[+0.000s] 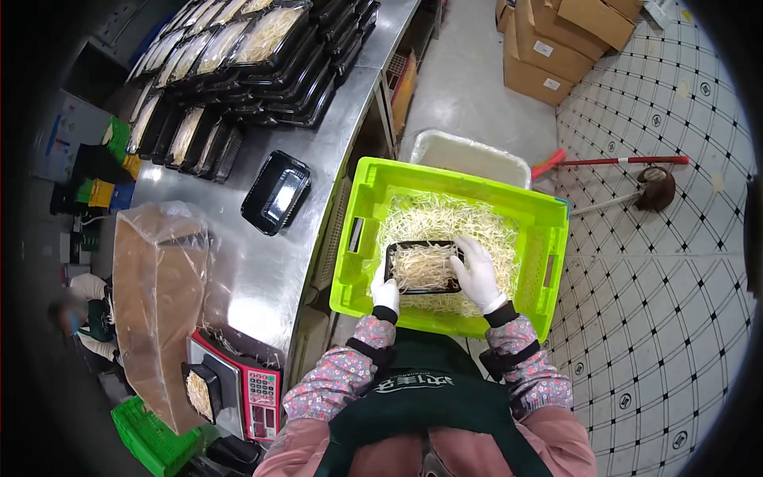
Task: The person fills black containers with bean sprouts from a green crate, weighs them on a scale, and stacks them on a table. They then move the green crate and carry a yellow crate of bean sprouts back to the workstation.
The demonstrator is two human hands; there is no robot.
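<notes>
A black plastic tray filled with pale bean sprouts is held over a bright green crate. My left hand, in a white glove, grips the tray's left end. At its right end, my gloved right hand touches the sprouts with thumb and fingers apart; its fingertips are partly hard to make out. More loose bean sprouts fill the crate beneath and around the tray.
On the steel table stand stacked filled trays, an empty black tray, a plastic-lined brown box and a red scale bearing a filled tray. Cardboard boxes stand at back right. Another person is at far left.
</notes>
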